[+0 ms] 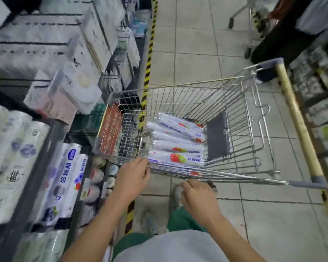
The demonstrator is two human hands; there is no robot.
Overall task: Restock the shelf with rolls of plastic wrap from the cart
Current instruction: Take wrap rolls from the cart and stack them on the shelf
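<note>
You stood in a store aisle on a pale tiled floor, a yellow-and-black striped strip running along the foot of the shelf left of your fingers. Your left hand had its fingers loosely bent at the near wire rim of the cart, gripping or not I cannot tell; your right hand hung just below that rim, loosely curled, holding nothing. The rolls of plastic wrap lay stacked in the cart just beyond your left fingers.
</note>
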